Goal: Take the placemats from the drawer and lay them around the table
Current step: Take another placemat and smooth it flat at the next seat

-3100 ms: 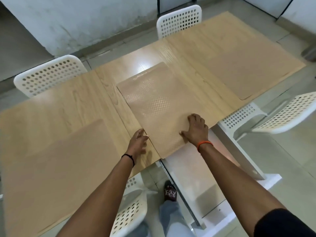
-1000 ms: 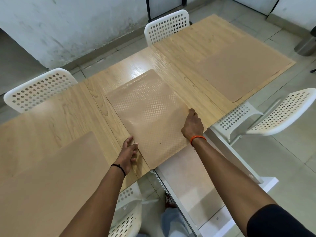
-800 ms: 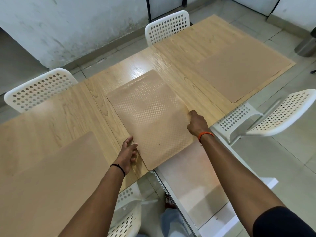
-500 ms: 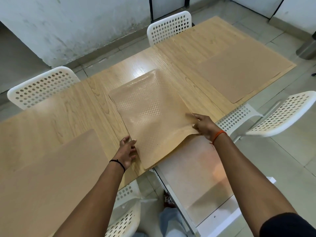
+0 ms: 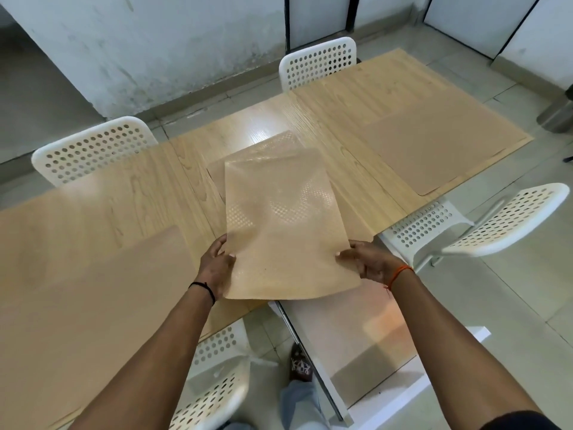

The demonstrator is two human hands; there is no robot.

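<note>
I hold a tan, checker-embossed placemat (image 5: 279,231) lifted and tilted above the middle of the wooden table (image 5: 263,125). My left hand (image 5: 217,268) grips its left edge and my right hand (image 5: 369,262) grips its right edge, both near the mat's near end. Under it another mat (image 5: 353,218) lies flat on the table, showing at both sides. One placemat (image 5: 93,305) lies on the table's left part and one (image 5: 434,153) on its right part. A white drawer (image 5: 347,336) stands pulled out below the table's near edge.
White perforated chairs stand around the table: far left (image 5: 93,150), far right (image 5: 316,63), near right (image 5: 496,221) and near left (image 5: 217,383). A metal bin (image 5: 558,116) sits on the floor at the far right. My foot shows beside the drawer.
Both hands took hold of the top placemat's side edges and lifted it off the table towards me. A second mat now shows lying beneath it.
</note>
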